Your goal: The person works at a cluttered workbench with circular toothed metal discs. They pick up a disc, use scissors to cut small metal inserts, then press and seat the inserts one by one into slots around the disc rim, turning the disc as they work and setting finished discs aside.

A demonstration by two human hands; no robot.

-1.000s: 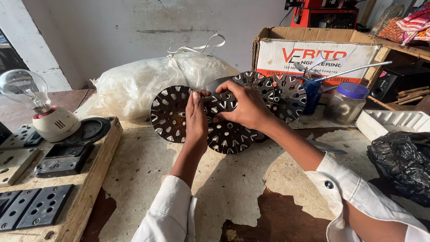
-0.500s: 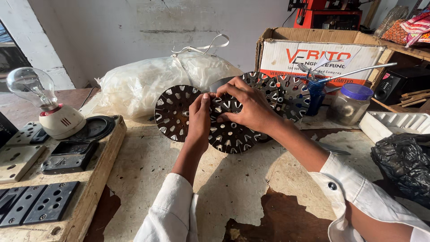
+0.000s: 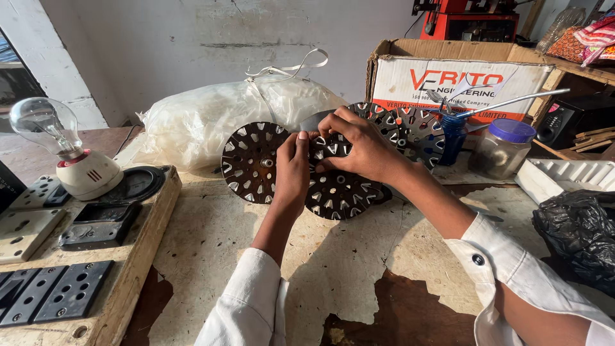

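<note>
We count four slotted metal discs (image 3: 251, 161) upright on bench; left hand (image 3: 291, 173) and right hand (image 3: 355, 148) pinch front disc (image 3: 336, 189), fingers closed on rim; one purple-lidded jar (image 3: 501, 148) beside cardboard box (image 3: 461, 77)

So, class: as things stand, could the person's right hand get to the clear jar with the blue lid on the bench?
Probably yes. The right hand rests on the dark slotted metal disc, the clear jar with the blue lid stands to its right, and only disc edges lie between.
</note>
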